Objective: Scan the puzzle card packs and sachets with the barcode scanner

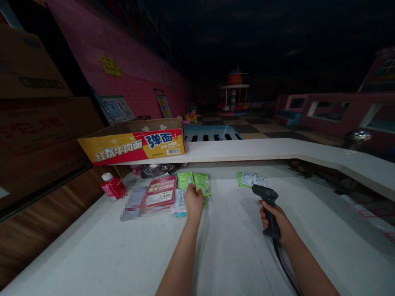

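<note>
My right hand (pixel 276 222) is wrapped round the handle of a black barcode scanner (pixel 271 211), its head pointing left and its cord running down. With bent fingers, my left hand (pixel 194 200) pinches the lower edge of a green packet (pixel 202 182) at the counter's back. Beside it lies another green packet (pixel 185 179), and pale packets (pixel 180 199) show partly under the hand. Left of these sit flat red packages (pixel 161 191). Beyond the scanner lie a few silver and green packets (pixel 251 179), apart from both hands.
A red bottle with a white cap (pixel 112 186) stands at the left of the white counter (pixel 228 246). An open yellow and red carton (pixel 138 144) rests on the raised ledge (pixel 240 151). Brown cardboard boxes (pixel 46 127) are stacked at the far left.
</note>
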A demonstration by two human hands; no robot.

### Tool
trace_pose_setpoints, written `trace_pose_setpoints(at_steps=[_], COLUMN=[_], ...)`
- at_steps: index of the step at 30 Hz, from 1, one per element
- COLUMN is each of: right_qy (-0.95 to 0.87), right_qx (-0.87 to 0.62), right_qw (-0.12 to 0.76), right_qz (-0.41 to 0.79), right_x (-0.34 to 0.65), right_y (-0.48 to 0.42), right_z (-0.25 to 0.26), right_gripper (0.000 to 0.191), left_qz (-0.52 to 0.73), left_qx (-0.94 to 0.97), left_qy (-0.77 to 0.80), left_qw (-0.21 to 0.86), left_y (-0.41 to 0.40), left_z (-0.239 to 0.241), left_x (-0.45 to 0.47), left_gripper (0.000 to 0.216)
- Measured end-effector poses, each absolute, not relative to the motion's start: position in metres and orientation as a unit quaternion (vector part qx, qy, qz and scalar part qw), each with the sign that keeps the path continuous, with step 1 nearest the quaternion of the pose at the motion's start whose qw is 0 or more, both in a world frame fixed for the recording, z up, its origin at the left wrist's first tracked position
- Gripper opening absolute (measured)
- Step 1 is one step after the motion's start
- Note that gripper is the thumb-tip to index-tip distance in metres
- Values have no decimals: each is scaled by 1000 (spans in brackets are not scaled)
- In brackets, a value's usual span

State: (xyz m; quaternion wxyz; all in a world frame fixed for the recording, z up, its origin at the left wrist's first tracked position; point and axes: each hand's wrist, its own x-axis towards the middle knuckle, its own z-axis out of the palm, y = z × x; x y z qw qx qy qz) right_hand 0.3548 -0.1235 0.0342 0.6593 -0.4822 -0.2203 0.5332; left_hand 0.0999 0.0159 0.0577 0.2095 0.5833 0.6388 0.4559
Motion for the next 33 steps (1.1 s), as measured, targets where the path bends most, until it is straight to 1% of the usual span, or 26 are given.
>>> trace_pose_setpoints(at_steps=[4, 9, 11, 16, 20, 23, 28, 33], right_qy=[-208, -206, -205, -206, -212, -215, -210, -205], right_qx=[-489, -483, -482, -486, -485, -484, -480, -481], right_qw=[661, 665, 670, 666, 664, 665, 666, 666], right_qz=[530, 531, 527, 527, 529, 527, 531, 532], right_x=[354, 354, 354, 355, 356, 356, 357, 357], right_y=[-124, -124, -124, -124, -124, -123, -123, -123], right_z=[35, 33, 32, 32, 30, 28, 25, 27], right_gripper=[47, 45, 44, 45, 45, 44, 44, 45], left_qz=[372, 249, 226, 196, 163, 165, 168, 186], left_qx=[615, 648, 677, 791, 803, 793, 782, 787], left_qy=[686, 715, 693, 577, 573, 586, 600, 587], left_qw=[111, -73, -101, -55, -19, -18, -30, -40], left_y=[8, -16, -22, -20, -17, -18, -21, -24], left_z=[71, 82, 81, 65, 54, 52, 53, 54], left_x=[81, 81, 83, 86, 87, 87, 85, 85], left_gripper=[14, 22, 25, 42, 53, 54, 46, 53])
